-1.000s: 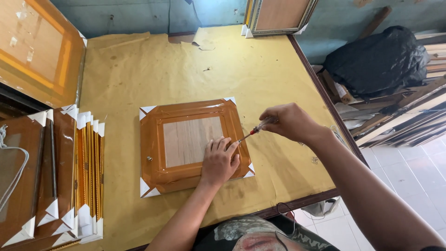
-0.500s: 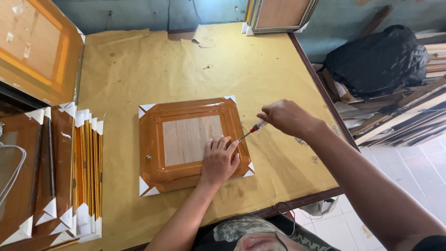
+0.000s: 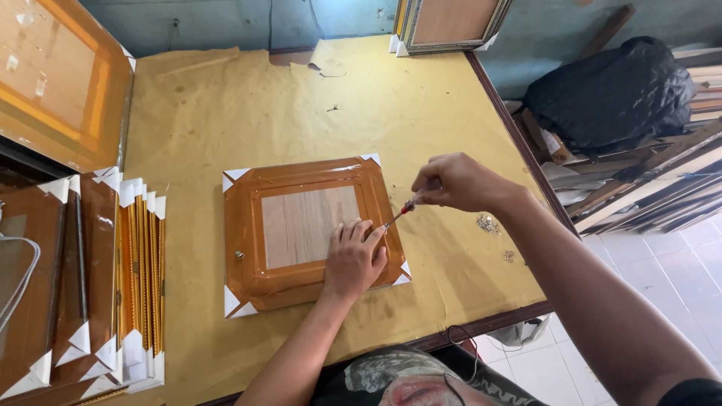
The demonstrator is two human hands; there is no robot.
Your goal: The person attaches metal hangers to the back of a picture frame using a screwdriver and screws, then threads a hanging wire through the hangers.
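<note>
Little has shifted since the earlier frame — my right hand (image 3: 459, 183) stays clamped on the small screwdriver (image 3: 398, 216), its tip at the right edge of the wrapped picture frame (image 3: 308, 229). My left hand (image 3: 353, 259) still presses flat, fingers together, on the frame's lower right — mid-picture on the yellow-papered bench (image 3: 226, 105).

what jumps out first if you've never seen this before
An orange-brown picture frame lies back-up in the middle of the yellow-covered table. The left hand presses flat on it while the right hand holds a small screwdriver, tip at the frame's right side. More frames stand stacked at the left edge.
</note>
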